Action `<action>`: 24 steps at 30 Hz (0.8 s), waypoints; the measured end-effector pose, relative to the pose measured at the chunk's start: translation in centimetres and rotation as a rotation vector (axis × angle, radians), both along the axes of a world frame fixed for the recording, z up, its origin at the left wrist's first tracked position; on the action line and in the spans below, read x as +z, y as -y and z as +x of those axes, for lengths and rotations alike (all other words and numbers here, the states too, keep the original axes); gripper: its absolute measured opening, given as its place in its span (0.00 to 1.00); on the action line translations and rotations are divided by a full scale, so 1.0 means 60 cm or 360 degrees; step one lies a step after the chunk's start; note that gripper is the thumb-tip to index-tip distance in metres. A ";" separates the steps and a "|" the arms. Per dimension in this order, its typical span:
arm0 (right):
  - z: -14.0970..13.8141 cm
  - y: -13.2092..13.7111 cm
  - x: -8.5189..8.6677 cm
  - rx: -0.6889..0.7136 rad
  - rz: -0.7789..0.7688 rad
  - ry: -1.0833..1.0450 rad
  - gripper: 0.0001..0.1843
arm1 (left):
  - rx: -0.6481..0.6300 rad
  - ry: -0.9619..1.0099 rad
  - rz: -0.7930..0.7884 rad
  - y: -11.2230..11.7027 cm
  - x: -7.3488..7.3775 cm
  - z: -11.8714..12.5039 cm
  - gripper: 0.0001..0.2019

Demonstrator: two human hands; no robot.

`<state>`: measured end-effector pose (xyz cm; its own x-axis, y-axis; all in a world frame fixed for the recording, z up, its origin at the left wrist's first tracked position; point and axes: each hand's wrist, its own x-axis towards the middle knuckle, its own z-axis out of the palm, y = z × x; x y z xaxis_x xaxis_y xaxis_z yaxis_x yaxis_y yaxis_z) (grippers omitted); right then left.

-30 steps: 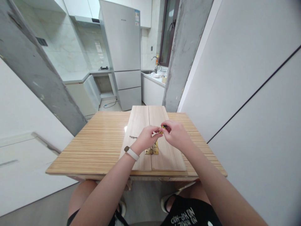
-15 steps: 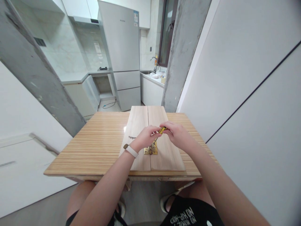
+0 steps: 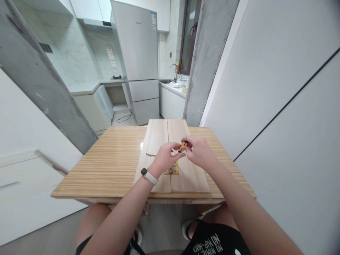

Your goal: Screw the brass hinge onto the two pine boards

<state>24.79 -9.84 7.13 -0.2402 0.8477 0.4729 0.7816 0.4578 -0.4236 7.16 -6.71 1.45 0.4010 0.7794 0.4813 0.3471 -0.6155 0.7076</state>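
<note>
A screwdriver [image 3: 183, 146] with a yellow and black handle is held between both hands, above two pale wooden boards [image 3: 156, 132] laid side by side. My right hand [image 3: 198, 150] has its fingers closed around the top of the handle. At the lower end, my left hand [image 3: 167, 156] pinches it between thumb and fingers; the shaft is hidden. Beneath my left hand a gold-coloured hinge [image 3: 174, 169] lies across the seam of the boards, partly covered. Several screws [image 3: 150, 155] lie on the left board, beside my left hand.
The boards rest on a striped wooden table [image 3: 106, 159], whose front edge is close to my legs. Behind it stand a grey fridge [image 3: 140, 46] and a sink counter [image 3: 172, 95]. A white panel wall [image 3: 278, 88] rises along the right.
The screwdriver has turned in my hands and its shaft no longer shows. My left hand has shifted slightly, covering more of the hinge.
</note>
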 end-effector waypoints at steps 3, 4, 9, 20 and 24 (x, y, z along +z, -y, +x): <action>-0.008 0.003 0.004 -0.0105 -0.0019 0.0023 0.08 | 0.0082 0.0016 0.0048 0.001 -0.002 0.007 0.06; -0.010 0.005 0.004 -0.0139 -0.0024 0.0030 0.08 | 0.0072 0.0003 0.0063 0.001 -0.001 0.008 0.05; -0.022 0.013 0.005 -0.0319 -0.0029 0.0054 0.06 | -0.0085 -0.0087 0.0175 -0.001 0.006 0.007 0.05; -0.018 0.014 0.001 -0.0309 -0.0051 0.0072 0.05 | -0.0233 -0.0082 0.0122 -0.005 0.008 0.000 0.07; 0.006 0.007 0.004 0.0014 -0.0094 -0.0004 0.12 | -0.0224 -0.0145 0.0108 -0.006 0.012 -0.004 0.06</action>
